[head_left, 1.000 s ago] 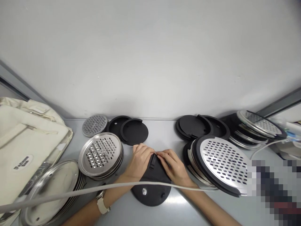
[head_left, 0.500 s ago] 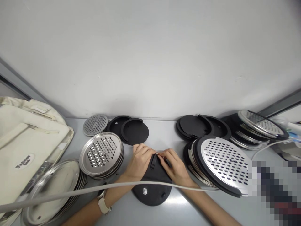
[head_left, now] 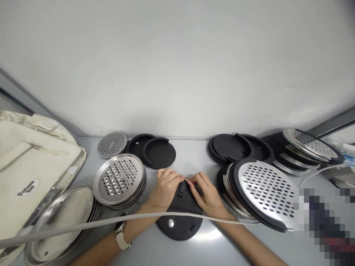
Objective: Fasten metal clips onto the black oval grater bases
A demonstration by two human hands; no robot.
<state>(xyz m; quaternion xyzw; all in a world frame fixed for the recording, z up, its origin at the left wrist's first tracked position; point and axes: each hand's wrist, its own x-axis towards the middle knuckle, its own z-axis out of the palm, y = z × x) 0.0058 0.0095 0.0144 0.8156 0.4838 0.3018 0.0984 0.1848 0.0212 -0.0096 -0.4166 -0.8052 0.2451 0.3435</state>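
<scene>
A round black disc point(head_left: 180, 229) lies in front of me with a silver stud, a small black knob and a short black strap point(head_left: 181, 191) on it. Over its far edge, a thin metal pin-like piece point(head_left: 186, 179) spans between my fingertips. My left hand point(head_left: 166, 186) is closed with thumb and forefinger at the left end of this piece. At the other end, my right hand point(head_left: 204, 192) pinches with bent fingers. The fingers hide most of the piece, so its exact kind is unclear. A light-strapped watch point(head_left: 121, 236) is on my left wrist.
Perforated metal discs point(head_left: 119, 179) and plain metal plates point(head_left: 63, 225) are stacked at left beside a cream bag point(head_left: 41, 162). Black round trays point(head_left: 159, 152) stand along the wall. More perforated discs point(head_left: 269, 192) lean at right. A pale cable point(head_left: 144, 216) crosses above my forearms.
My fingertips have shifted slightly at the metal piece, and a little more of it shows between them. The disc stays where it was. The view has moved marginally.
</scene>
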